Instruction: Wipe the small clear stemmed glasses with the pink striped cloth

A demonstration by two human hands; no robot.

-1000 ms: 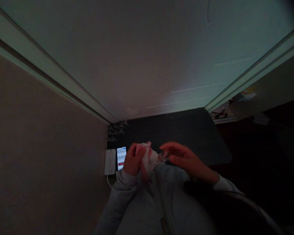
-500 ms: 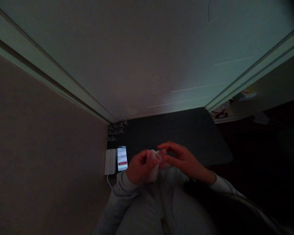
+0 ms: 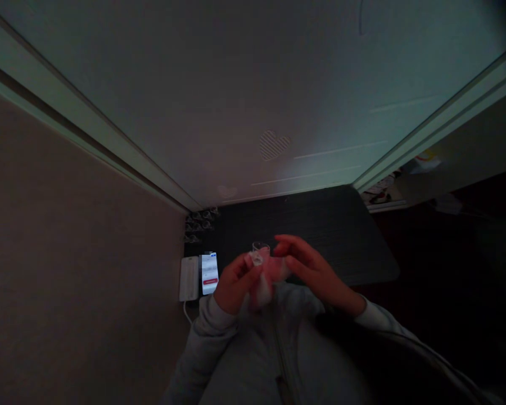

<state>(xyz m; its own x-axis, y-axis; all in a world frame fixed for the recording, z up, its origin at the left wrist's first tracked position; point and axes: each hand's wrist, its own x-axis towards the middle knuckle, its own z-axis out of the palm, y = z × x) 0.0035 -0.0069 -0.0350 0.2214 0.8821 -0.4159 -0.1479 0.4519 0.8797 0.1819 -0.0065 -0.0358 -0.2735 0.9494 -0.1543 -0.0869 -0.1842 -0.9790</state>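
A small clear glass piece (image 3: 261,247) with a round rim stands up out of a pink and white cloth (image 3: 263,287). My left hand (image 3: 235,284) is closed on the glass piece and the cloth around it, near my chest. On the other side, my right hand (image 3: 310,270) has its fingers parted, with the thumb and fingertips beside the right part of the cloth. Whether the right thumb pinches the cloth is hard to tell in the dim light.
Several small clear glass pieces (image 3: 200,220) stand at the dark table's (image 3: 320,225) back left corner. Below them lie a lit phone (image 3: 209,274) and a white power strip (image 3: 189,279) with a cable. A white panel with a heart relief (image 3: 274,145) rises behind the table.
The clear glass piece has moved left from my right fingers to my left hand, its rim now upward. My right fingers have spread apart, and the cloth has shifted.
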